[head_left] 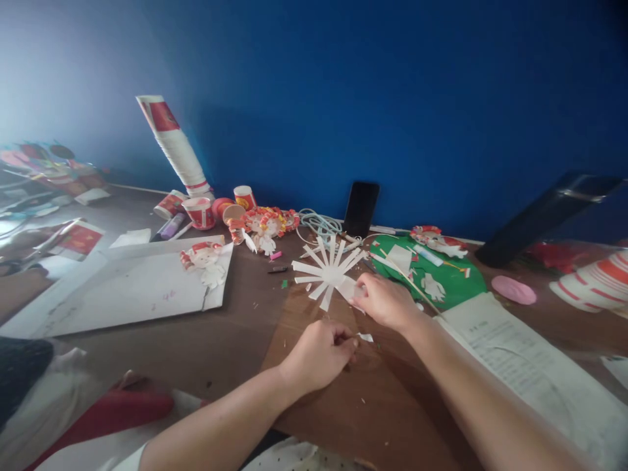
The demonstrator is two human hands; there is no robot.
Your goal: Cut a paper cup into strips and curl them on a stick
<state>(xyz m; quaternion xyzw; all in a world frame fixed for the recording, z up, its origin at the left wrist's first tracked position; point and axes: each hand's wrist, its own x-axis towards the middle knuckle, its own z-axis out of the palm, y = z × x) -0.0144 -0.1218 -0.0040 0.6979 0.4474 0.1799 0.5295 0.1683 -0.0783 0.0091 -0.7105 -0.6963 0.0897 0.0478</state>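
Note:
A white paper cutout (331,275), its strips fanning out like a sunburst from a small centre, lies on the brown table. My right hand (385,301) pinches one of its wider strips at the near right side. Closer to me, my left hand (318,353) is curled with thumb and fingertips together; whatever it holds, if anything, is hidden. Just beyond those fingertips is a small white paper scrap (366,337); I cannot tell whether they touch it. A black crayon-like stick (277,269) and a pink piece (276,255) lie left of the cutout.
Behind stand a phone (362,208), a cable (321,224) and a leaning stack of paper cups (179,150). To the right are a green sheet (461,288), printed paper (524,366) and a black bottle (540,219). A co-worker's hand (22,291) is beside a white board (127,288).

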